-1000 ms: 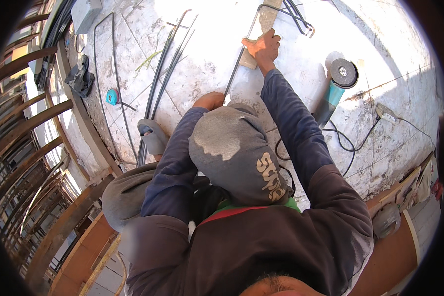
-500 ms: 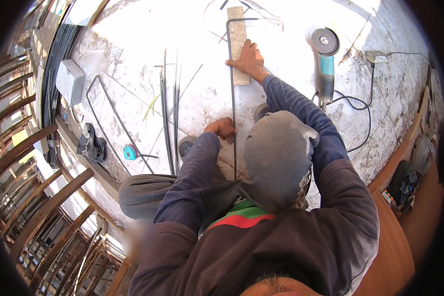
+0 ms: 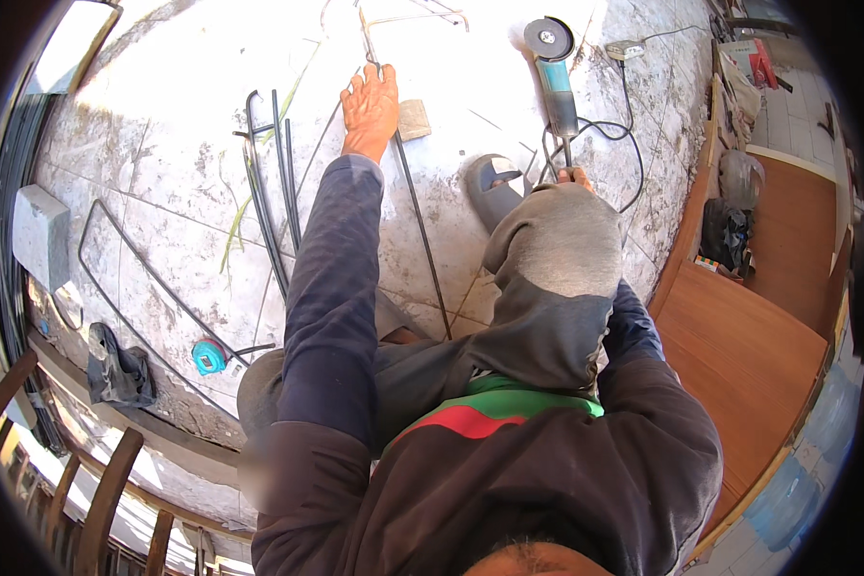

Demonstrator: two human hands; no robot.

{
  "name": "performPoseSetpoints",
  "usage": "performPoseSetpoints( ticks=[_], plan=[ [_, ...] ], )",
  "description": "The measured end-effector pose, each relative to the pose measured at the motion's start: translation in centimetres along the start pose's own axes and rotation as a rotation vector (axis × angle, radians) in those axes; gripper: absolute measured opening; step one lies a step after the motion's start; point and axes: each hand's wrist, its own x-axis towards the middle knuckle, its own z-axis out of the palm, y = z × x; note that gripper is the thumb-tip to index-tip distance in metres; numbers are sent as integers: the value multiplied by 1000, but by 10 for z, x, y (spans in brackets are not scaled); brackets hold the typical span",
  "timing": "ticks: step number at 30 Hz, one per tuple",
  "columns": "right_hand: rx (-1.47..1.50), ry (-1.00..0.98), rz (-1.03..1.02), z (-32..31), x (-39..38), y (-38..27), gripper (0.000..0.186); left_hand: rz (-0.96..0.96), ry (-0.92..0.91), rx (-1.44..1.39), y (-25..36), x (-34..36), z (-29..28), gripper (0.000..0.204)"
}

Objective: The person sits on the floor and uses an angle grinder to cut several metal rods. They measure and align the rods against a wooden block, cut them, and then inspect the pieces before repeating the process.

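Reaching far forward, my left hand (image 3: 370, 113) has its fingers curled over a long, thin dark metal rod (image 3: 420, 216), pressing it near a wooden block (image 3: 414, 120). The rod runs back toward my lap, and its far part bends to the right. My right hand (image 3: 576, 179) is mostly hidden behind my raised knee. Its fingertips show closed around the rear end of a teal and black angle grinder (image 3: 555, 91), where the cord comes out. The grinder lies on the floor with its disc pointing away from me.
More dark rods (image 3: 267, 206) lie left of centre. Further left are a bent rod (image 3: 154, 264), a teal tape measure (image 3: 208, 356), a grey block (image 3: 41, 237) and a black plastic bag (image 3: 118, 370). The grinder's cord loops to a socket (image 3: 625, 49). A wooden board (image 3: 739, 355) stands at right.
My left hand has moved forward onto the rod near the block. The right hand has left the block and come back to the grinder's rear end. The view has shifted right.
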Motion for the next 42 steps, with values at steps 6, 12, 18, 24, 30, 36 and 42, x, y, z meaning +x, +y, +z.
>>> performPoseSetpoints(
  ticks=[6, 12, 18, 24, 30, 36, 42],
  plan=[
    [57, -3, 106, -18, -135, 107, 26, 861, -106, 653, 2, 43, 18, 89],
    [2, 47, 460, -4, -150, 109, 29, 830, -315, 727, -15, 43, 28, 111],
    [-535, -175, -17, -39, -155, 82, 28, 880, -220, 441, -19, 41, 26, 67],
    [-389, -316, 547, -36, -154, 140, 23, 801, -224, 377, -2, 32, 23, 56],
    [-568, -374, 624, -101, -164, 98, 26, 902, -124, 481, -25, 43, 29, 49],
    [-574, -651, 324, -37, -262, 136, 32, 940, -242, 613, -18, 38, 25, 49],
    [-382, -358, 292, 32, -208, 56, 30, 986, -217, 523, -25, 38, 12, 56]
  ],
)
